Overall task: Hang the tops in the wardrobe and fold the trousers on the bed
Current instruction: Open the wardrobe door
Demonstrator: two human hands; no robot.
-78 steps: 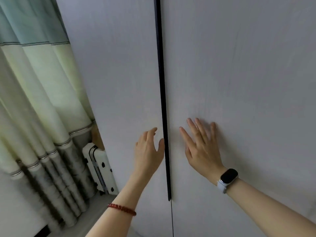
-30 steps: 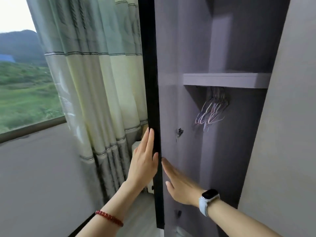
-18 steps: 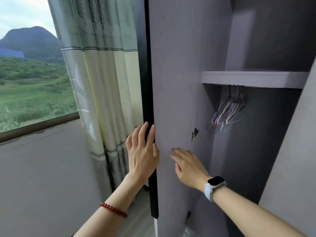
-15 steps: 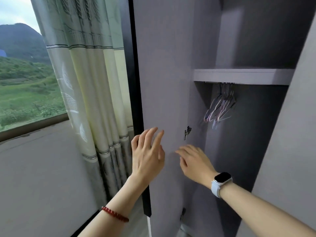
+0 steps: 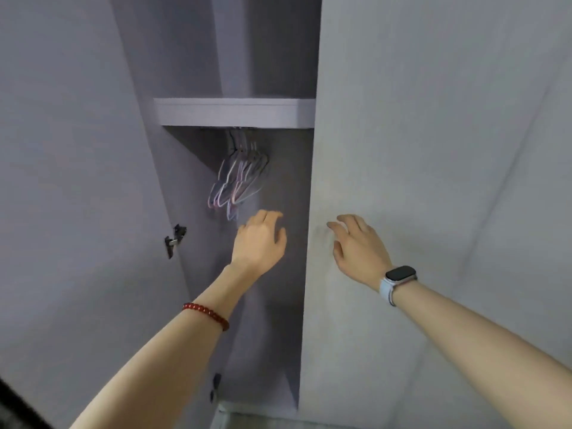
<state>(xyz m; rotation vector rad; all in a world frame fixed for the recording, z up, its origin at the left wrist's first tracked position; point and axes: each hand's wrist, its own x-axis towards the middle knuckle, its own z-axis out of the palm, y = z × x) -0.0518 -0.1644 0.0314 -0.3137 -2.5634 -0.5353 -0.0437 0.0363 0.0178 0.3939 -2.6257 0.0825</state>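
- Wardrobe [image 5: 235, 113]: left door [image 5: 71, 181] swung wide; right door [image 5: 433, 150] not yet opened, its edge just beside the opening. Shelf across the top of the opening.
- Hangers [image 5: 238, 178]: a bunch of thin wire ones, hung close together under the shelf, all bare. No tops, trousers or bed are in view.
- Left hand [image 5: 258, 239]: held inside the opening just below the hangers, fingers loosely curled, nothing held.
- Right hand [image 5: 359, 246]: laid on the face of the right door near its edge, fingers spread, nothing gripped.
- Step judged in hand: opening the right door, or taking a hanger.
- Advice: the right door is best hooked at its edge and drawn fully back, so the rail is reached freely.
- Advice: one hanger should be lifted by its hook and separated from the bunch, lest the thin wires tangle.
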